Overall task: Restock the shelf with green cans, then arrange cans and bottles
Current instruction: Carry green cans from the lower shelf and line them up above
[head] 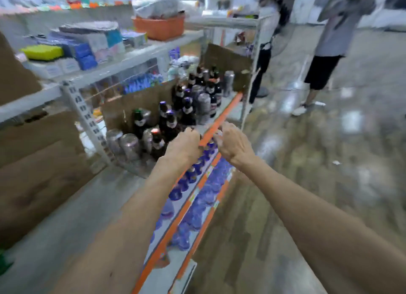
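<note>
At shelf edge [219, 118] | left grip [184, 144] beside bottles [168, 120] | right grip [230, 142] alongside

Brown btls [167, 120] & grey cans [130, 143], upright

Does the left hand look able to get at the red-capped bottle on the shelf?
Probably yes. The red-capped bottle stands at the front of the shelf, just beside the left hand, with nothing between them. Blur hides whether that hand already holds something.
</note>
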